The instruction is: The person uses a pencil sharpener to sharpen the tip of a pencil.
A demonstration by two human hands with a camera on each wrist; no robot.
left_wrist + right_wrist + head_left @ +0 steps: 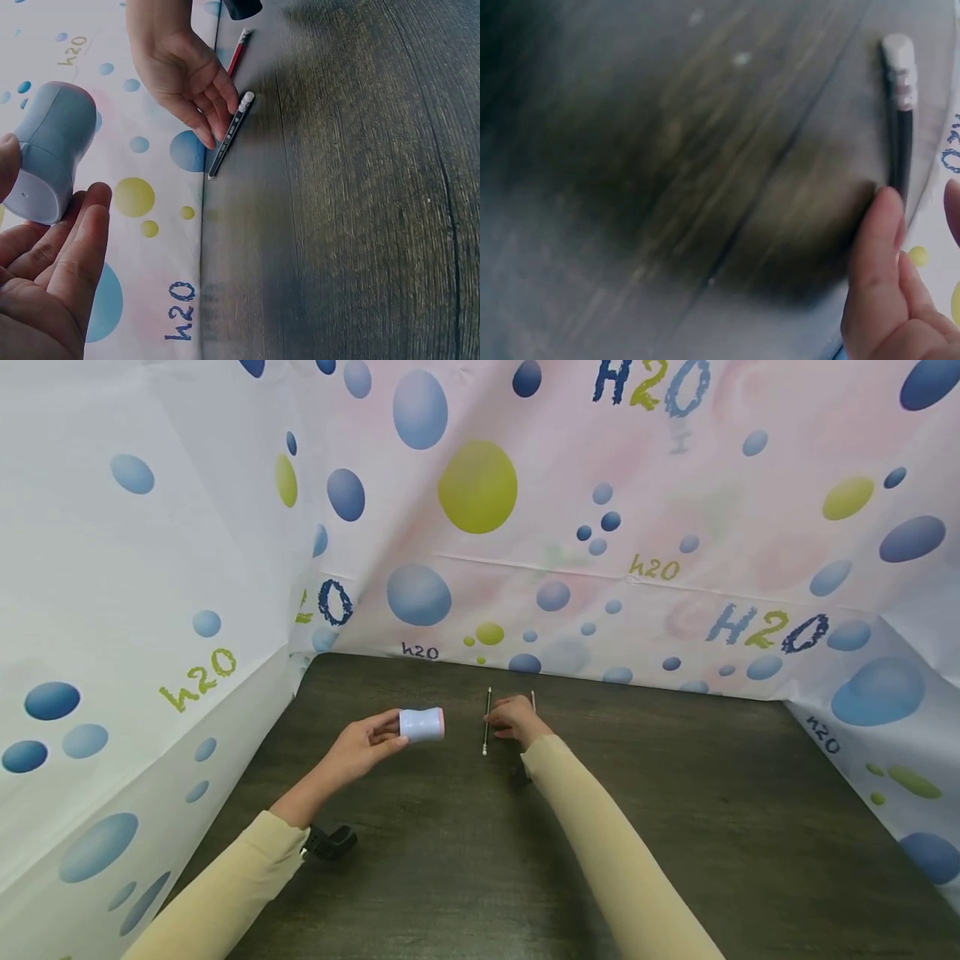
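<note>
My left hand [367, 745] holds a small light-blue cylinder [422, 725] with a pink end, raised on the left side. In the left wrist view the cylinder [60, 146] has a waisted body and a flat pale base, with the thumb on one side and the fingers on the other. My right hand [516, 718] is at a black pencil [487, 727] with a white eraser, lying on the table. Its fingertips [889, 206] are right at the pencil's shaft, and the thumb stands apart. A red pencil [238, 56] lies beyond, partly hidden by this hand.
The dark wood-grain table [420, 877] ends at a white sheet wall [562, 527] with blue and green dots and "H2O" lettering, which also rises along both sides. A black wrist camera [330, 842] sits on my left wrist.
</note>
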